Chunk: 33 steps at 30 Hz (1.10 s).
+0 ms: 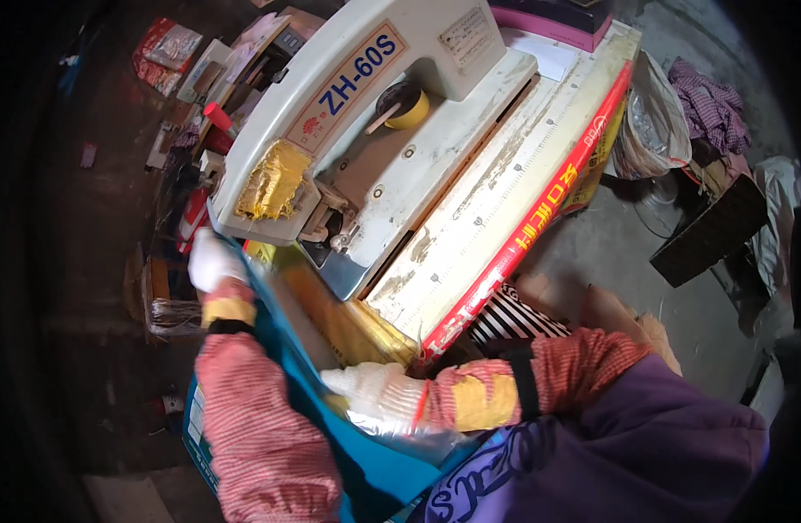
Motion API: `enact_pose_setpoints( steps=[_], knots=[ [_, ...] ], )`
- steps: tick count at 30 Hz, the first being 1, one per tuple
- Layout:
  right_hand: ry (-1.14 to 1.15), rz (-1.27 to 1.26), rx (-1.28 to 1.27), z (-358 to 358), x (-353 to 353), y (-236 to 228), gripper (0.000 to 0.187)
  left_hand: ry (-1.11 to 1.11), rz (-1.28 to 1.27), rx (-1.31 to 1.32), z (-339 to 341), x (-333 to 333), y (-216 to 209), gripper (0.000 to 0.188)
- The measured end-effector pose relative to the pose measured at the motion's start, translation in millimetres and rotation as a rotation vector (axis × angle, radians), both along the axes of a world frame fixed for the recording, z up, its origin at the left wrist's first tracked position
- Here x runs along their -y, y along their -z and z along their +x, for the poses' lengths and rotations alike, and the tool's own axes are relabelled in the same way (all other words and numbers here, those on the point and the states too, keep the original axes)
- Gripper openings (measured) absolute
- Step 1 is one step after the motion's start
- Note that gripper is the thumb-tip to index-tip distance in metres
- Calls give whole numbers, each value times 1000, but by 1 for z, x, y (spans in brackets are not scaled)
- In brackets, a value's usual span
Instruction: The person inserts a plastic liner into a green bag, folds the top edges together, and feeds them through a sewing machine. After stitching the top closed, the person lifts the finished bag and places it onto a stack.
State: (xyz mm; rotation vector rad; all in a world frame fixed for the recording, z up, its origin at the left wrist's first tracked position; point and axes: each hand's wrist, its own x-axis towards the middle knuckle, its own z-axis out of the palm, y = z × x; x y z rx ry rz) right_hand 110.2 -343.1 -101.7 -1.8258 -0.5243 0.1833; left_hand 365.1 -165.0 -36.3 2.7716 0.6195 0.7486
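My left hand point(214, 261), in a white glove, is closed at the upper edge of a teal bag or sheet point(300, 379), beside the machine head; its fingertips are blurred. Lower and to the right, my right hand point(378, 392), also gloved in white, points left with its fingers together over the teal material. Clear plastic point(418, 443) shows under its wrist. What the right fingers hold, if anything, is hidden. In front of both hands stands a large light-grey machine point(304, 113) with a curved arm, patched with yellow tape point(272, 181) at its head.
A yellow cup point(409, 109) stands on the machine bed. The worn white table point(470, 218) has a red-and-yellow edge strip. At right are a white sack point(649, 122), checked cloth point(710, 100) and a dark board point(710, 231). Cluttered shelves point(243, 61) run along the left.
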Motion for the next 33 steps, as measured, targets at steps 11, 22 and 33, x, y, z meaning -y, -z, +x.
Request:
enact_pose_setpoints(
  steps=[11,22,33],
  knots=[
    [-56,12,-657,-38,138,52,40,735,862,-64,-41,-24,102,13],
    [-58,-476,-467,-31,129,27,21,1047,592,11,-23,-22,92,25],
    [-135,-641,-108,-55,138,37,26,853,346,-614,-89,-10,46,16]
  ],
)
